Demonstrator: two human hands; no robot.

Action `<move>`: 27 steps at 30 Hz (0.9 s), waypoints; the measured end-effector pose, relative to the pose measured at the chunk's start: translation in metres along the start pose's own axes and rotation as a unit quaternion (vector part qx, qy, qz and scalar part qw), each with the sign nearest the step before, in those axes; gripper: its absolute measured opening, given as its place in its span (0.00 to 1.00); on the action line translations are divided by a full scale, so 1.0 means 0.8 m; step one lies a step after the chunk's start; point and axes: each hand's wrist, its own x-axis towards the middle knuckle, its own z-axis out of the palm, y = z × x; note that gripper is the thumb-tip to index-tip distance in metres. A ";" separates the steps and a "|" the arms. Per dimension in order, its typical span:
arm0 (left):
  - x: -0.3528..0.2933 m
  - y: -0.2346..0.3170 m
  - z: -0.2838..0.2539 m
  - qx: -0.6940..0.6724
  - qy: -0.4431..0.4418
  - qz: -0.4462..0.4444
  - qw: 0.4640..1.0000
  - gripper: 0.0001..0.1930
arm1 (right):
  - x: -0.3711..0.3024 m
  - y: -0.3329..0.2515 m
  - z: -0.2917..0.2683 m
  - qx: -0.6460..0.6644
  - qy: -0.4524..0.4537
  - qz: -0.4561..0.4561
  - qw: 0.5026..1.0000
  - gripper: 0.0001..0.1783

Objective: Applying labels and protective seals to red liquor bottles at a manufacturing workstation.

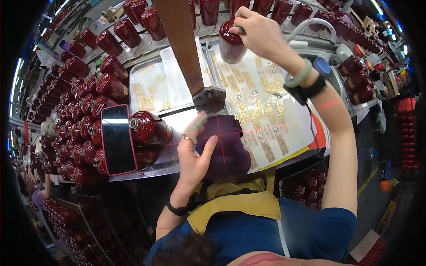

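Observation:
My right hand (259, 35) is raised at the back, its fingers closed around the neck end of a dark red glass bottle (231, 49). The bottle hangs above a white sheet with rows of gold decals (257, 108). Nearer to me, my left hand (194, 153) is held with thumb and fingers apart and nothing in it. Some of its fingers carry pale coverings, and one wears a ring. Just right of it, a dark purple cloth (224, 146) drapes over a support below a metal bracket (211, 101); whether the hand touches the cloth, I cannot tell.
A brown upright bar (179, 40) rises from the bracket. Many red bottles (82, 128) crowd the left, beside a phone-like dark screen (118, 139). One bottle (151, 127) lies right of it. Further bottles (127, 32) line the back. A blue cup (321, 65) stands at right.

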 end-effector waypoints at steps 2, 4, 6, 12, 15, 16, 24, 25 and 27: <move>0.002 -0.003 0.002 0.027 0.005 0.036 0.999 0.33 | -0.010 -0.040 -0.060 0.002 -0.007 -0.031 0.999 0.06; 0.011 0.008 0.012 0.027 0.001 0.074 0.997 0.37 | -0.019 -0.075 -0.107 0.016 -0.024 -0.041 0.999 0.08; 0.017 0.024 0.031 0.018 -0.010 0.139 0.990 0.47 | -0.035 -0.098 -0.131 0.062 -0.050 -0.042 0.996 0.09; 0.005 0.034 0.069 -0.067 -0.011 0.092 0.993 0.57 | -0.086 -0.147 -0.159 0.267 -0.141 0.016 0.953 0.09; -0.001 0.010 0.040 -0.135 -0.018 0.064 0.989 0.49 | -0.102 -0.142 -0.144 0.386 -0.147 0.201 0.888 0.10; -0.009 -0.001 0.028 -0.203 -0.042 -0.052 0.977 0.44 | -0.118 -0.138 -0.128 0.391 -0.126 0.214 0.886 0.16; -0.018 -0.031 0.028 -0.359 -0.018 -0.256 0.897 0.25 | -0.211 -0.188 -0.042 0.542 -0.239 0.319 0.740 0.44; -0.016 -0.035 0.026 -0.357 -0.016 -0.256 0.898 0.25 | -0.209 -0.191 -0.039 0.564 -0.211 0.332 0.726 0.44; -0.009 -0.037 0.022 -0.333 -0.041 -0.246 0.909 0.25 | -0.206 -0.190 -0.039 0.558 -0.214 0.341 0.726 0.45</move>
